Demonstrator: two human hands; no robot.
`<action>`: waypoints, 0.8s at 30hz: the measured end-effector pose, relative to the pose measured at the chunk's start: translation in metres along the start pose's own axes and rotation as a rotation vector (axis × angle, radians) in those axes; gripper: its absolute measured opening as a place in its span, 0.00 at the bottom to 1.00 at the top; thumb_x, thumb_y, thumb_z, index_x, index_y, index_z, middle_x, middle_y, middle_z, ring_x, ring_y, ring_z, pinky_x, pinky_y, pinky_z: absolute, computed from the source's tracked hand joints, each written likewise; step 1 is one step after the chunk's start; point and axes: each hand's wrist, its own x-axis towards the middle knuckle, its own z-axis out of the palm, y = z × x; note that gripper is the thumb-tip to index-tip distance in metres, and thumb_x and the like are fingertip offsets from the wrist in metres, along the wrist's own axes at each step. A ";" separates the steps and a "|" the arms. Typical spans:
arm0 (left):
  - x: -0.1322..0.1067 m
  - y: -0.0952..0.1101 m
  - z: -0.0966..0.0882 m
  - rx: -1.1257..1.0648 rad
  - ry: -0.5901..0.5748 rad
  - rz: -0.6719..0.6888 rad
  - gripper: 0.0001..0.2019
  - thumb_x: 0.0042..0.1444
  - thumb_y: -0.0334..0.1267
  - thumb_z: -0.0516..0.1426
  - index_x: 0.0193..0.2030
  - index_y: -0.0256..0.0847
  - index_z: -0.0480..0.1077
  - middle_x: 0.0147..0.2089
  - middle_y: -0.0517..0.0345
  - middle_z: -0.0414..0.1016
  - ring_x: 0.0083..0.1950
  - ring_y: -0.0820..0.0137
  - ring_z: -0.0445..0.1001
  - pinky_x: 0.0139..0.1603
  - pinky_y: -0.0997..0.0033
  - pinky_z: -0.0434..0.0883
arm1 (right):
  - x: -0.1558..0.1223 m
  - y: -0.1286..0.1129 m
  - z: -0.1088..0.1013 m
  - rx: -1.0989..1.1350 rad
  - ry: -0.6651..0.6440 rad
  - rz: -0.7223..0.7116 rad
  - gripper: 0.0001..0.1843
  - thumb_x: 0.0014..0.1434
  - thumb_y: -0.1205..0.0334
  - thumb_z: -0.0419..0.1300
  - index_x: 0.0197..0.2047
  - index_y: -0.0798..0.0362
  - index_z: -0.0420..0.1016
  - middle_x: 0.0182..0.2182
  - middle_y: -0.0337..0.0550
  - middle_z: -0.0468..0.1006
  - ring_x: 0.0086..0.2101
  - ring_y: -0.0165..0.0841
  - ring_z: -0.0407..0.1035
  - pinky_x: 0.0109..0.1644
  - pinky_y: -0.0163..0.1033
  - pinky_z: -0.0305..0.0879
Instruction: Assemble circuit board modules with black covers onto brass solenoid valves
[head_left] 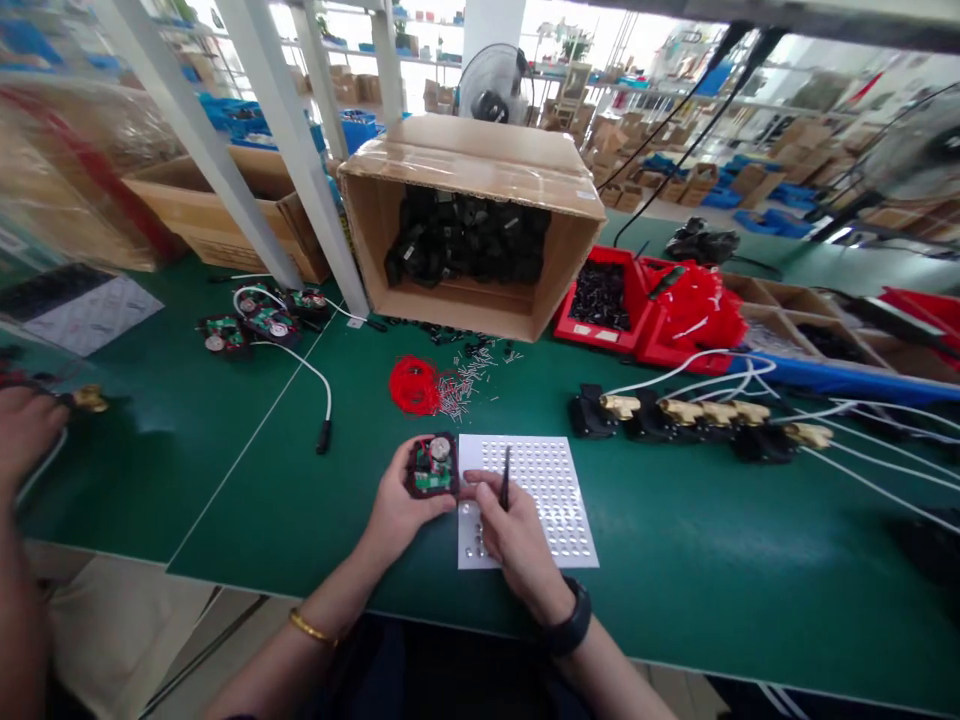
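My left hand (403,510) is wrapped round a black housing (433,468) that carries a green circuit board and a round silver part, its inside turned up. Close on its right, my right hand (512,520) grips a dark, slim tool (506,470), perhaps tweezers, its tip pointing up and away. The right fingertips are at the housing's right edge; whether they touch it I cannot tell. Under the right hand lies a white sheet (574,505) with rows of small silvery dots.
Beyond the hands lie a red wire bundle (412,385) and scattered small pins (461,387). A carton (472,170) of black parts stands behind, red bins (600,290) beside it. Brass-fitted units (682,412) line the right; board units (262,318) lie left. A co-worker's hand (28,430) shows far left.
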 end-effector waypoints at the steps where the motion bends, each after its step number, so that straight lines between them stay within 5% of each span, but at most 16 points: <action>1: 0.000 0.003 -0.006 -0.076 -0.050 -0.011 0.39 0.36 0.54 0.66 0.53 0.41 0.58 0.49 0.50 0.68 0.46 0.61 0.70 0.45 0.66 0.69 | -0.001 -0.005 -0.010 -0.017 0.050 -0.048 0.23 0.50 0.44 0.61 0.37 0.56 0.71 0.21 0.37 0.72 0.12 0.18 0.45 0.13 0.28 0.43; 5: -0.002 0.028 -0.023 0.008 -0.454 -0.036 0.36 0.42 0.68 0.53 0.48 0.39 0.64 0.44 0.51 0.68 0.44 0.61 0.68 0.45 0.65 0.67 | -0.009 -0.015 -0.050 -0.096 0.271 -0.222 0.28 0.56 0.38 0.50 0.27 0.56 0.72 0.23 0.43 0.73 0.20 0.24 0.59 0.22 0.30 0.58; 9: -0.007 0.044 -0.016 0.413 -0.811 0.086 0.28 0.40 0.57 0.61 0.42 0.39 0.68 0.54 0.49 0.64 0.53 0.56 0.63 0.53 0.62 0.63 | -0.020 0.001 -0.058 -0.133 0.238 -0.105 0.30 0.58 0.37 0.45 0.26 0.55 0.70 0.11 0.31 0.59 0.12 0.22 0.48 0.15 0.29 0.45; 11: -0.011 0.042 -0.012 0.498 -0.906 0.069 0.30 0.39 0.52 0.63 0.50 0.43 0.66 0.58 0.51 0.63 0.56 0.56 0.63 0.56 0.61 0.61 | -0.025 0.011 -0.051 -0.157 0.185 -0.081 0.25 0.57 0.39 0.50 0.29 0.54 0.69 0.14 0.34 0.66 0.14 0.24 0.58 0.17 0.29 0.53; 16: -0.022 0.027 -0.013 0.636 -0.903 0.030 0.43 0.40 0.55 0.63 0.63 0.46 0.53 0.61 0.53 0.61 0.58 0.56 0.63 0.59 0.61 0.59 | -0.032 0.027 -0.040 -0.259 0.245 -0.131 0.16 0.48 0.49 0.64 0.31 0.54 0.69 0.24 0.42 0.78 0.26 0.34 0.72 0.32 0.39 0.69; 24: -0.026 0.022 -0.016 0.707 -0.888 -0.010 0.46 0.42 0.58 0.60 0.65 0.46 0.47 0.62 0.52 0.60 0.58 0.55 0.64 0.56 0.61 0.62 | -0.033 0.035 -0.036 -0.384 0.367 -0.208 0.12 0.55 0.53 0.59 0.32 0.55 0.70 0.25 0.43 0.78 0.27 0.35 0.74 0.32 0.39 0.71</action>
